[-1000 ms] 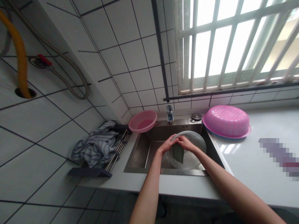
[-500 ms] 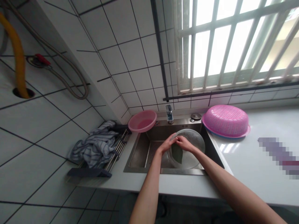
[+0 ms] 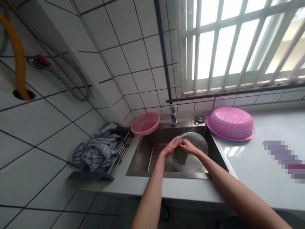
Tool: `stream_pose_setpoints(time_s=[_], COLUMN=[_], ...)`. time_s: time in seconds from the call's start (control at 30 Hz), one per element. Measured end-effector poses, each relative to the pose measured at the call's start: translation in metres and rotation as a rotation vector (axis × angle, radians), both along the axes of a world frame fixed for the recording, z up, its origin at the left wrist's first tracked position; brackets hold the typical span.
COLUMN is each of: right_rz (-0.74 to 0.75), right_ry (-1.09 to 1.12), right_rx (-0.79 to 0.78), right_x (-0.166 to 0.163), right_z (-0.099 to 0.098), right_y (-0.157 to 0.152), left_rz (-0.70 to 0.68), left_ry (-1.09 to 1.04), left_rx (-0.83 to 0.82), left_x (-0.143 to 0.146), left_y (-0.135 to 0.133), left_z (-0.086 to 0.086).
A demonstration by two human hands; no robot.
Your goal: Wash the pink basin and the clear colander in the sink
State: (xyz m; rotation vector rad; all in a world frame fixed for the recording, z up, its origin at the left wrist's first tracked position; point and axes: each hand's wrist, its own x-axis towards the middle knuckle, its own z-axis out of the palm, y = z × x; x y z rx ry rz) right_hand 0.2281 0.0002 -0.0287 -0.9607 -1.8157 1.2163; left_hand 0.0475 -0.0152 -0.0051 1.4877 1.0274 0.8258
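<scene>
Over the steel sink (image 3: pixel 143 156) I hold a clear glass bowl (image 3: pixel 196 149), tilted on its side. My left hand (image 3: pixel 170 147) grips its left rim, fingers closed round the edge. My right hand (image 3: pixel 188 147) is closed on a dark green scouring pad (image 3: pixel 181 156), pressed against the inside of the bowl. Both hands meet at the bowl's upper left rim.
A pink basin (image 3: pixel 145 123) sits at the sink's back left corner beside the tap (image 3: pixel 173 116). A pink colander (image 3: pixel 230 123) lies upside down on the white counter (image 3: pixel 257 168) to the right. A striped cloth (image 3: pixel 100 149) lies on a drying rack (image 3: pixel 116 157) at left.
The bowl has shifted slightly left and turned a little in my hands. The pad has moved a bit upward inside it. My arms stay almost where they were.
</scene>
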Motion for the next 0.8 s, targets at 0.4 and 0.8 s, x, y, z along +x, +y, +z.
stream_pose_setpoints(time_s=[0.4, 0.8], right_rz=[-0.107, -0.222], right_ry=[-0.063, -0.009], right_rx=[0.062, 0.052], right_x=[0.000, 0.009], right_z=[-0.003, 0.000], right_y=[-0.004, 0.007], left_rz=[-0.074, -0.054], left_ry=[0.009, -0.049], left_rx=[-0.006, -0.001], left_x=[0.004, 0.004], left_y=[-0.008, -0.011], left_z=[0.010, 0.015])
